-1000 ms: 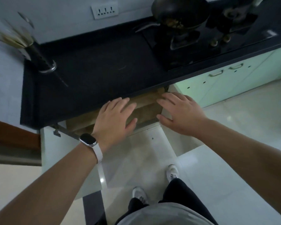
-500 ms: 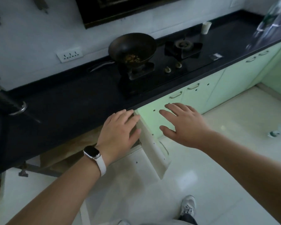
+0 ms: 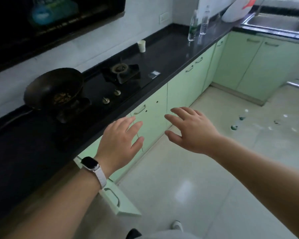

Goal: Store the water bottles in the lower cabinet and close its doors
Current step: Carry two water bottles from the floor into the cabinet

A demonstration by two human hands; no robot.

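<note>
Two clear water bottles stand on the far end of the black counter: one with a green label (image 3: 193, 26) and one behind it (image 3: 204, 20). Several more bottles (image 3: 240, 118) lie on the floor at the right. My left hand (image 3: 119, 144), with a watch on its wrist, hovers open in front of the pale green lower cabinet fronts. My right hand (image 3: 191, 129) is open beside it, fingers spread, holding nothing. One lower cabinet door (image 3: 123, 202) near my left forearm stands swung open into the floor space; its inside is hidden.
A black wok (image 3: 53, 87) with food sits on the gas hob (image 3: 121, 73). A white cup (image 3: 141, 46) stands on the counter (image 3: 171, 54). A steel sink (image 3: 276, 23) is at the far right corner. Pale tiled floor (image 3: 188, 178) spreads to the right.
My view has swung up and to the right, away from the open cabinet toward the far counter. Both hands moved along with it and stay open and empty.
</note>
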